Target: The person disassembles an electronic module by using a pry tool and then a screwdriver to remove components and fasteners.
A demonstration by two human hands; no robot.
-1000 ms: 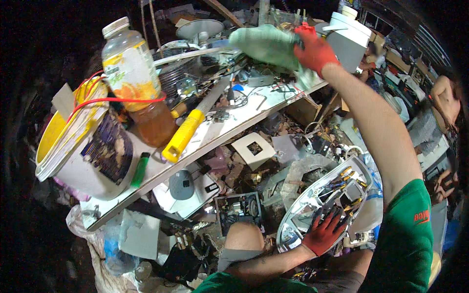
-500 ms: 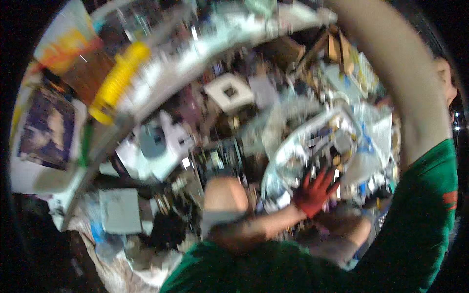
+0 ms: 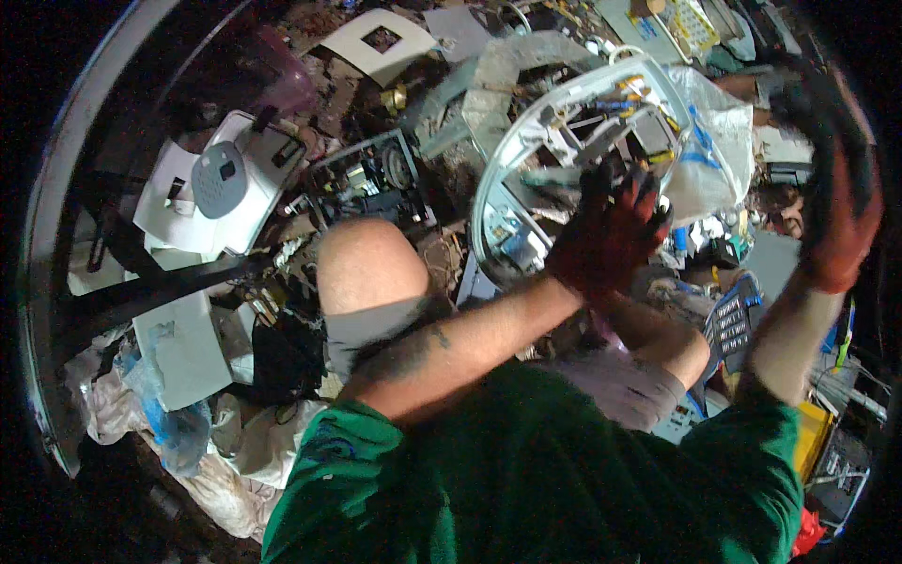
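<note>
I see my left hand (image 3: 611, 230) resting with spread fingers on the white oval housing (image 3: 526, 179); my right hand (image 3: 841, 216), right of the housing, is raised, grip unclear; wires remain inside

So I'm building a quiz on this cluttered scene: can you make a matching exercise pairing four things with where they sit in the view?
Things:
1. left hand
2. right hand
3. round grey speaker disc
4. white square frame

Places:
A. top, left of centre
B. far right edge, raised
C. on the oval white housing
D. left, on a white panel

Pairs: 1-C, 2-B, 3-D, 4-A
</note>
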